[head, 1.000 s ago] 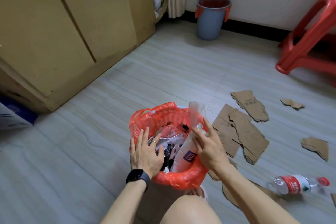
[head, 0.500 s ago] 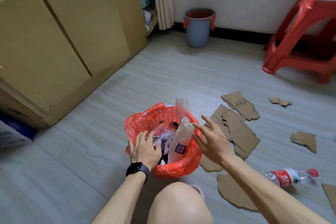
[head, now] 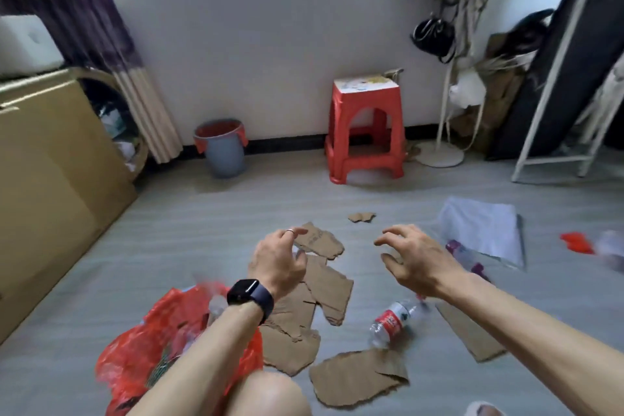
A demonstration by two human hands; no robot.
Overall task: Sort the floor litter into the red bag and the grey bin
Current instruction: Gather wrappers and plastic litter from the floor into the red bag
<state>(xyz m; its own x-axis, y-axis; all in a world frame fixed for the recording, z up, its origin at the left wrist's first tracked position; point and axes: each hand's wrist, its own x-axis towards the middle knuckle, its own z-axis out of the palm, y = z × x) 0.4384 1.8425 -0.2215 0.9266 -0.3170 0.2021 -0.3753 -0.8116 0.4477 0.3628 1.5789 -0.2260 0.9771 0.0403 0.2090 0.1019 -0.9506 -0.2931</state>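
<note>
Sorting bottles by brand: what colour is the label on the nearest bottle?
Red, on the bottle; the head view shows it best.

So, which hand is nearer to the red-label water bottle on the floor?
Right. The right hand hovers just beyond the red-label water bottle; the left hand is farther left, over the cardboard pieces.

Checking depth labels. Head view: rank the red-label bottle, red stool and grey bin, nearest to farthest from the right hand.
1. Red-label bottle: on the floor, just below the right hand.
2. Stool: ahead, against the far wall.
3. Bin: also at the wall, but far off to the left by the curtain.
</note>
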